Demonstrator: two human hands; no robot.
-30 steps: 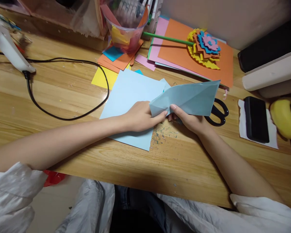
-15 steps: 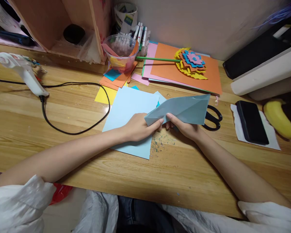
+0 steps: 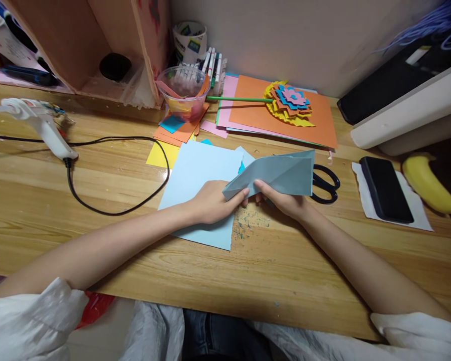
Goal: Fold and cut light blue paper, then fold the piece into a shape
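A folded piece of light blue paper [image 3: 281, 173] is held up between both hands, above the table. My left hand [image 3: 214, 201] pinches its lower left corner, the thumb on the near side. My right hand [image 3: 281, 198] grips its lower edge near the middle, the thumb pressed on the near face; the other fingers are mostly hidden behind the paper. Beneath my left hand lies a flat light blue sheet [image 3: 206, 238] with a rough right edge. Behind the folded paper's right end, black scissor handles [image 3: 326, 184] stick out; the blades are hidden.
A white glue gun [image 3: 48, 128] with a looping black cord [image 3: 124, 213] lies at left. Behind are a clear plastic cup [image 3: 184, 95], markers [image 3: 211, 65] and a layered paper flower [image 3: 291, 103] on orange paper [image 3: 244, 87]. At right are a black phone [image 3: 387, 189] and a banana [image 3: 430, 183].
The camera view has shifted slightly, so the whole scene sits a little lower. Both hands keep the same hold on the folded paper, with hardly any movement of their own.
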